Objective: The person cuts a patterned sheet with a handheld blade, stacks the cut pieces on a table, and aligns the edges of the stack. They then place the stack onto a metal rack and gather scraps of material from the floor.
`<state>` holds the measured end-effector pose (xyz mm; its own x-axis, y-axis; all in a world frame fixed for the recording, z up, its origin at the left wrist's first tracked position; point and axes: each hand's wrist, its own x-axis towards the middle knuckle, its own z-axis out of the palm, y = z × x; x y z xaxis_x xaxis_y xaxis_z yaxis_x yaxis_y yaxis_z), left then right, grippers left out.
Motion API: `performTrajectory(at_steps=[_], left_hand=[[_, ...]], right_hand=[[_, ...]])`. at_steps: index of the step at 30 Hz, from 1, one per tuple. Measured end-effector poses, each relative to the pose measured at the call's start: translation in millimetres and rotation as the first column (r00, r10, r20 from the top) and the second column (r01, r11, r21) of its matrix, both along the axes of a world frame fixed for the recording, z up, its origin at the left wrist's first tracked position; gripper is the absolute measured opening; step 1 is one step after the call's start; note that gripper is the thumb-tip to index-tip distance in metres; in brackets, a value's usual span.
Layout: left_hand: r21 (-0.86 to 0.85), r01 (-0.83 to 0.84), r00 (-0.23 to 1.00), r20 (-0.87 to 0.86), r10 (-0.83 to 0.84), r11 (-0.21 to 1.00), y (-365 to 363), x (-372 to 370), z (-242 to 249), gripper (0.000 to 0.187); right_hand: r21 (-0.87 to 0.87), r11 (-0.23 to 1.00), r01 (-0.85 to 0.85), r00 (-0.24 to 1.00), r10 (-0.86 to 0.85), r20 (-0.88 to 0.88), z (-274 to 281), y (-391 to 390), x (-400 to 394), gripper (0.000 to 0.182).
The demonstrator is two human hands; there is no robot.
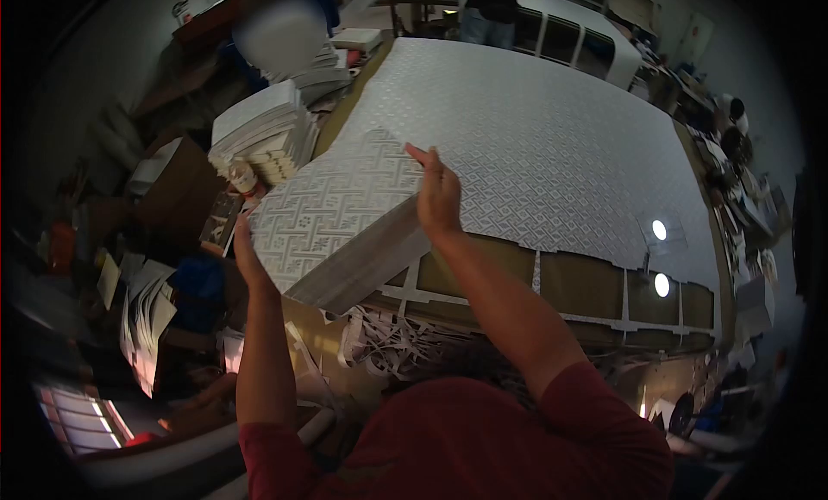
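Note:
A thick stack of white embossed sheets (332, 211) with a key pattern sits tilted at the near left corner of a large table. My left hand (246, 254) presses against the stack's left edge. My right hand (437, 194) lies flat against its right side, fingers pointing up. Both hands hold the stack between them. Under it spreads a big white patterned sheet (535, 129) that covers most of the table.
Brown board (586, 284) with white strips lines the table's near edge, with paper offcuts (397, 340) hanging below. More stacks of white sheets (267, 129) stand at the left. A person (492, 9) stands at the far end. Clutter crowds the right side.

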<state>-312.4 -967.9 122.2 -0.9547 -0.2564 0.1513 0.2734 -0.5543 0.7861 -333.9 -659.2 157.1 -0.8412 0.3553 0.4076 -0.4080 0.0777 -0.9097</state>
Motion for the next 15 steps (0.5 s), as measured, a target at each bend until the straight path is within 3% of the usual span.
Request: performTrajectory(at_steps=[1,2,3,5,7,8,9,11,13,14,15], left_hand=[[-0.095,0.007,0.994,-0.111,-0.017,0.995,-10,-7,-13,0.050],[-0.023,-0.026,0.999,-0.037,0.025,0.999,7,3,9,0.054],[0.041,-0.063,0.997,0.047,0.061,0.997,24,16,30,0.059],[0.011,0.037,0.997,-0.069,-0.036,0.999,3,27,4,0.063],[-0.218,-0.208,0.967,0.102,0.234,0.953,-13,51,-27,0.073],[-0.325,-0.246,0.936,0.164,0.311,0.913,-14,67,-49,0.071],[-0.419,-0.231,0.911,0.225,0.347,0.878,-9,86,-74,0.068],[-0.601,-0.151,0.836,0.345,0.426,0.785,3,136,-130,0.064],[-0.734,0.008,0.775,0.433,0.460,0.679,21,185,-170,0.060],[-0.775,0.116,0.761,0.471,0.446,0.621,27,203,-182,0.057],[-0.803,0.222,0.753,0.501,0.426,0.553,35,216,-191,0.055]], right_hand=[[0.020,0.997,-0.071,0.997,0.071,0.010,2,2,2,0.051],[0.039,0.990,-0.135,0.991,0.135,0.025,1,10,4,0.053],[0.038,0.996,-0.077,0.996,0.075,0.036,-3,20,10,0.053],[-0.025,0.999,-0.020,0.994,0.017,-0.108,-18,43,30,0.043],[0.022,0.999,0.044,0.986,-0.040,-0.160,-43,83,65,0.038],[-0.003,0.998,0.057,0.987,-0.057,-0.153,-64,100,88,0.034],[-0.034,0.996,0.081,0.986,-0.085,-0.143,-84,115,116,0.030],[0.286,0.956,0.067,0.994,-0.090,0.067,-91,153,194,0.028],[0.296,0.944,0.143,0.989,-0.149,-0.003,-122,165,247,0.020],[0.289,0.936,0.201,0.976,-0.216,0.020,-136,168,273,0.020],[0.334,0.933,0.135,0.979,-0.176,0.098,-150,169,298,0.019]])
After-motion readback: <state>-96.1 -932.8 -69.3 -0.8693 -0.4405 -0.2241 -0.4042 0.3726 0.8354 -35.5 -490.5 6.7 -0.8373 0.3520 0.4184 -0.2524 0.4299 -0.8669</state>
